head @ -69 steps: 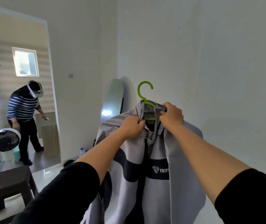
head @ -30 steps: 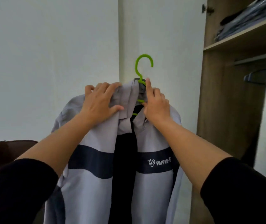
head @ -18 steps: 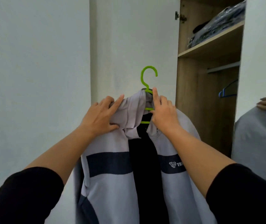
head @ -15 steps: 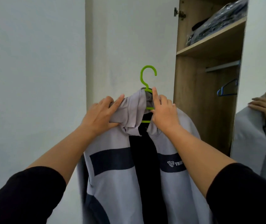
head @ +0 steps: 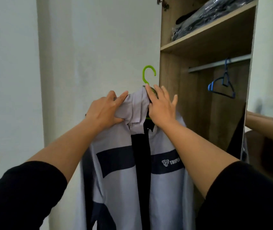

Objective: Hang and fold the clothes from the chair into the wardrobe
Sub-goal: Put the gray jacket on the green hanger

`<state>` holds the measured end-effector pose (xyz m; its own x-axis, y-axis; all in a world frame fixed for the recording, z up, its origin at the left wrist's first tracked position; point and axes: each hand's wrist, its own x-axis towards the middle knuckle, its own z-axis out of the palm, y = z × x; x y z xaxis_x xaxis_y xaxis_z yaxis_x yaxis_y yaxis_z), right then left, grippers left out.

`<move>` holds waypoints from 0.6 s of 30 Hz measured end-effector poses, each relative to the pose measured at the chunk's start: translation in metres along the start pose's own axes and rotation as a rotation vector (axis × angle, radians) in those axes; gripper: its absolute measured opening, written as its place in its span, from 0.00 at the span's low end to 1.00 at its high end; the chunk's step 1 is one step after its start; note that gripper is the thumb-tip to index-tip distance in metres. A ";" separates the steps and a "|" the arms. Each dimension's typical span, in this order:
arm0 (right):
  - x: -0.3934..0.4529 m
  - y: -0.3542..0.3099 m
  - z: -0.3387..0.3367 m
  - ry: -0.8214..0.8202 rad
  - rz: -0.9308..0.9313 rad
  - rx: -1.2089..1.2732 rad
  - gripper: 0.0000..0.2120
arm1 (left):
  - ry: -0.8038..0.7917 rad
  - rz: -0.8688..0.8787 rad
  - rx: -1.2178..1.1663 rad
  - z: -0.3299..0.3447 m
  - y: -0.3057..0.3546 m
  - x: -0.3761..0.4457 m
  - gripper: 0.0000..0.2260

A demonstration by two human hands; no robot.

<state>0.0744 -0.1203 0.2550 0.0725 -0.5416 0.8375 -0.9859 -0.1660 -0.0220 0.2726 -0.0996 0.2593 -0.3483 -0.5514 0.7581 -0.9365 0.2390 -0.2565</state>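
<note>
Currently, a grey jacket [head: 132, 171] with a dark chest band and a dark open front hangs on a green hanger [head: 146, 75], held up in front of the white wardrobe door [head: 99, 47], just left of the open wardrobe [head: 190, 97].

Left hand [head: 104, 112]: fingers and thumb bunch the collar fabric on the left side of the neck opening and grip it.

Right hand [head: 161, 107]: fingers are spread and mostly straight, lying over the collar at the base of the hanger hook. Whether the thumb pinches anything cannot be determined.

Inside the wardrobe, a blue hanger [head: 222, 85] hangs on the metal rail [head: 218, 63]. Above the rail, a shelf [head: 207, 32] carries dark items in clear wrapping [head: 207, 15]. A mirror [head: 268, 138] on the right shows a reflected forearm.
</note>
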 end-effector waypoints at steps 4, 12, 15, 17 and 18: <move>0.031 0.017 0.007 0.040 0.125 -0.110 0.28 | 0.010 0.043 -0.004 0.026 -0.003 0.055 0.37; 0.063 0.083 -0.005 0.058 0.343 -0.341 0.28 | 0.046 0.073 -0.126 0.081 0.050 0.150 0.30; 0.070 0.110 -0.007 0.042 0.400 -0.403 0.28 | 0.080 0.100 -0.157 0.103 0.075 0.183 0.27; 0.078 0.129 -0.004 0.057 0.441 -0.430 0.29 | 0.099 0.113 -0.176 0.115 0.091 0.203 0.25; 0.083 0.138 -0.003 0.068 0.466 -0.435 0.30 | 0.105 0.116 -0.187 0.120 0.099 0.213 0.25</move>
<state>-0.0560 -0.1859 0.3227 -0.3744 -0.4201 0.8266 -0.8836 0.4320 -0.1807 0.1014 -0.2894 0.3230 -0.4378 -0.4282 0.7905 -0.8636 0.4450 -0.2372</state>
